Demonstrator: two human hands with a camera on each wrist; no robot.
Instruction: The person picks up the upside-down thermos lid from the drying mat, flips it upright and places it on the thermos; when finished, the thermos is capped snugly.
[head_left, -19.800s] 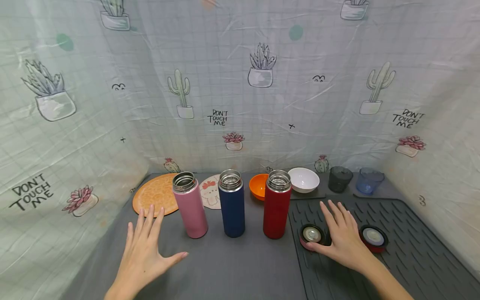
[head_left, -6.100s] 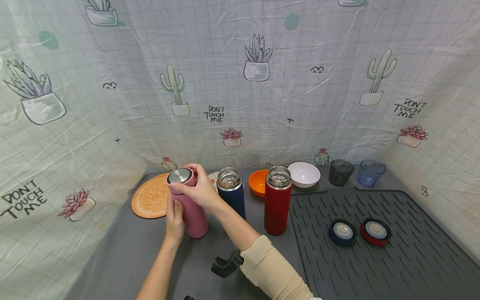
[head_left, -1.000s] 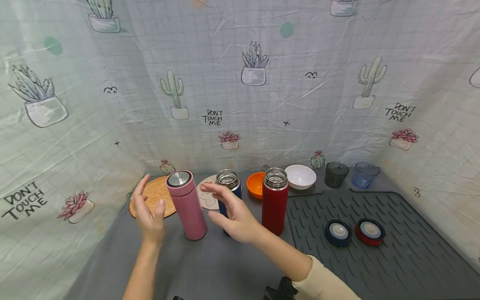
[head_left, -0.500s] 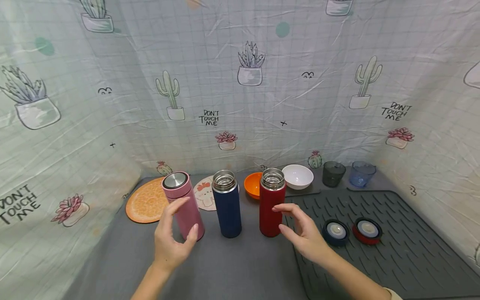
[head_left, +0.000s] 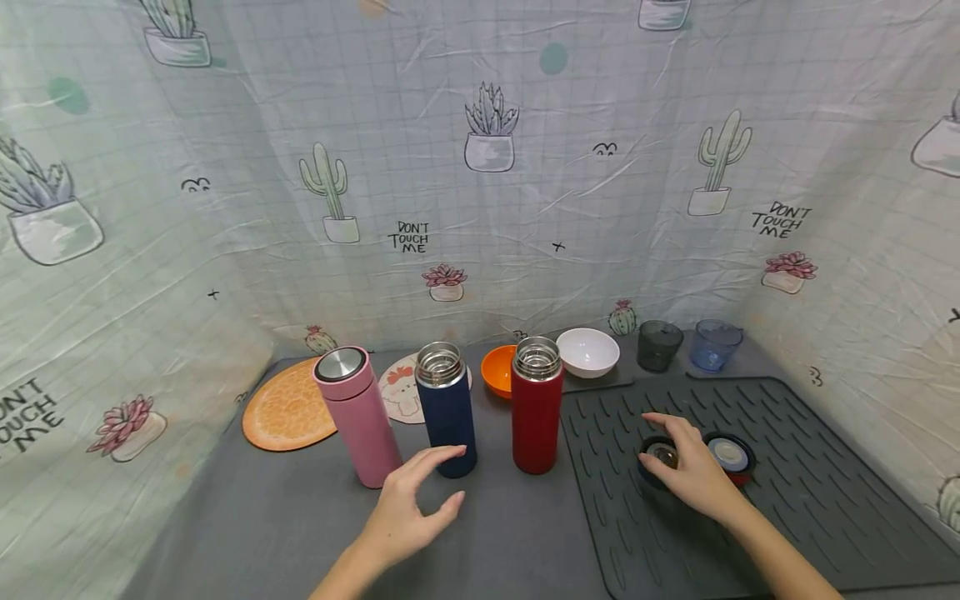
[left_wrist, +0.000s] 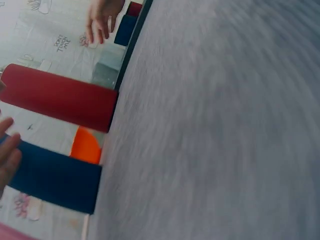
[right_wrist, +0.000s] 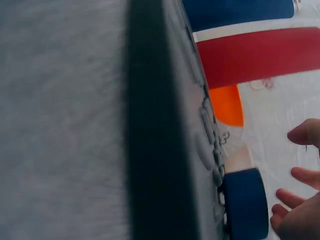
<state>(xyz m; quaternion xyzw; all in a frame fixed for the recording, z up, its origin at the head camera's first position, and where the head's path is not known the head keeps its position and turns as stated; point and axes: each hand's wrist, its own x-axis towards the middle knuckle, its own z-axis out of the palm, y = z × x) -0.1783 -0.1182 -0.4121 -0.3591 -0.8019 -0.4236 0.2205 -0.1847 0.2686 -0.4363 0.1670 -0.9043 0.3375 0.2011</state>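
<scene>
My left hand [head_left: 405,512], fingers and thumb spread apart, hovers just in front of the navy blue vacuum flask [head_left: 452,425], holding nothing. Over the mat, my right hand [head_left: 693,475] reaches above the navy blue lid [right_wrist: 246,204], which lies with its inner side up. Thumb and fingers stand apart around that lid without gripping it, and they partly cover it in the head view. Beside it, half behind the hand, lies the red lid [head_left: 730,454]. The red flask [head_left: 537,425] stands uncapped, as does the navy one. A pink flask [head_left: 366,429] at left wears its steel-topped pink lid [head_left: 341,367].
Behind the flasks are an orange-slice placemat [head_left: 288,408], a round cartoon mat [head_left: 401,392], an orange bowl [head_left: 497,371] and a white bowl [head_left: 588,352]. A dark cup [head_left: 659,346] and a blue cup [head_left: 714,346] stand behind the ribbed grey mat [head_left: 810,508].
The pink lid went from the mat onto the pink flask. Both hands then let go; my right moved right to the navy lid, my left moved right before the navy flask.
</scene>
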